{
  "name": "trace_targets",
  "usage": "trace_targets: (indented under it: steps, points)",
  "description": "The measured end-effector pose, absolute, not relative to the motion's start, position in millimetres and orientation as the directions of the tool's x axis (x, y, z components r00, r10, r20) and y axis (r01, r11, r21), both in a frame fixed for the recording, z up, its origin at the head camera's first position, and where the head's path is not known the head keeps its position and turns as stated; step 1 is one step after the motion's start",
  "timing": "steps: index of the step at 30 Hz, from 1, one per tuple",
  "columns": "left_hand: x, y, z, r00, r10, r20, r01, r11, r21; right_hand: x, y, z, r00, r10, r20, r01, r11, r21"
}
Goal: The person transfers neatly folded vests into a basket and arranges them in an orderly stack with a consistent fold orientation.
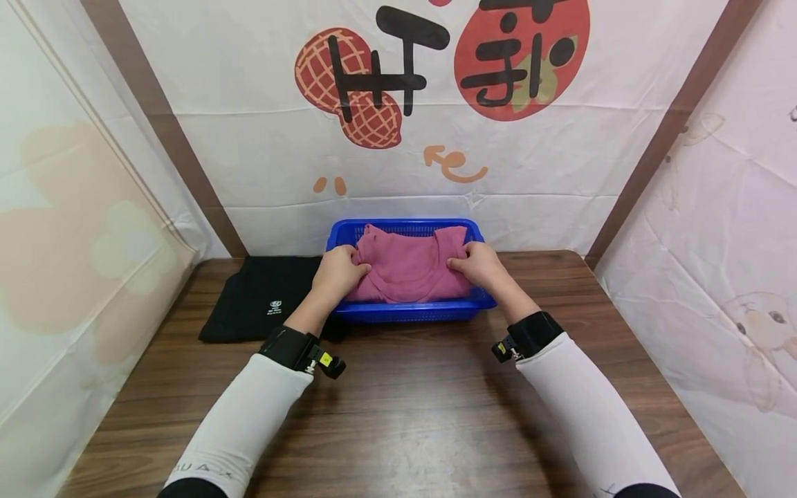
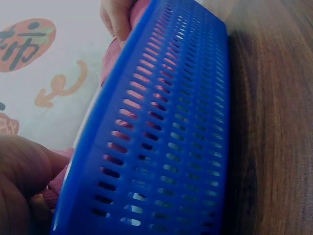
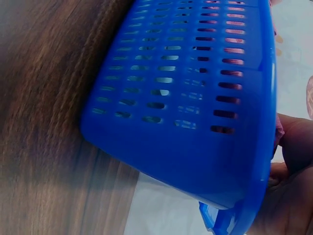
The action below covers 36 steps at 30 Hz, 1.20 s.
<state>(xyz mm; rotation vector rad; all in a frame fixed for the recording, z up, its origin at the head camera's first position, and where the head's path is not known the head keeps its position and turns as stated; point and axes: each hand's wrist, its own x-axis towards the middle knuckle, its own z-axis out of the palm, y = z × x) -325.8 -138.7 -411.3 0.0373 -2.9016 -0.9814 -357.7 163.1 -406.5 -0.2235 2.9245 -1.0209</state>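
A folded pink shirt (image 1: 405, 266) with its neckline facing up lies in the blue plastic basket (image 1: 405, 312). My left hand (image 1: 338, 273) pinches the shirt's left side between thumb and fingers, over the basket's left end. On the opposite side my right hand (image 1: 486, 268) pinches the shirt's right edge in the same manner. In the left wrist view, pink fabric shows through the slots of the basket's wall (image 2: 161, 117), and the left hand (image 2: 24, 176) grips cloth behind the rim. The right wrist view shows the right hand (image 3: 293, 186) at the rim, mostly hidden behind it.
A folded black garment (image 1: 255, 301) with a small white print lies left of the basket, partly behind the left hand. Both rest on a brown wooden table (image 1: 411, 415). A printed white cloth wall (image 1: 268, 173) stands behind the table, with more cloth at the sides.
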Motion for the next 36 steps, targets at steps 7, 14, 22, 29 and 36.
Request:
trace_targets:
  steps: [7, 14, 22, 29, 36]
  points:
    - [-328.4, -134.7, -413.1, -0.997, -0.039, 0.069, 0.009, 0.810, 0.587, -358.5, 158.2, -407.3, -0.991, -0.127, 0.036, -0.126, 0.821, -0.558]
    - [-332.6, -133.2, -415.9, -0.996, -0.052, 0.076, 0.001, 0.822, 0.569, -358.1, 154.3, -408.5, -0.993, -0.115, 0.037, -0.117, 0.834, -0.539]
    - [-335.3, -129.6, -418.2, -0.995, -0.062, 0.077, -0.009, 0.836, 0.549, -360.1, 149.5, -412.2, -0.996, -0.085, 0.021, -0.084, 0.851, -0.519]
    - [-335.9, -125.6, -419.4, -0.995, -0.076, 0.063, -0.030, 0.843, 0.538, -361.4, 147.8, -416.6, -0.996, -0.093, 0.014, -0.088, 0.866, -0.493]
    - [-336.4, -122.2, -420.3, -0.995, -0.085, 0.053, -0.043, 0.840, 0.540, -364.1, 144.9, -421.5, -0.996, -0.090, 0.009, -0.084, 0.885, -0.458]
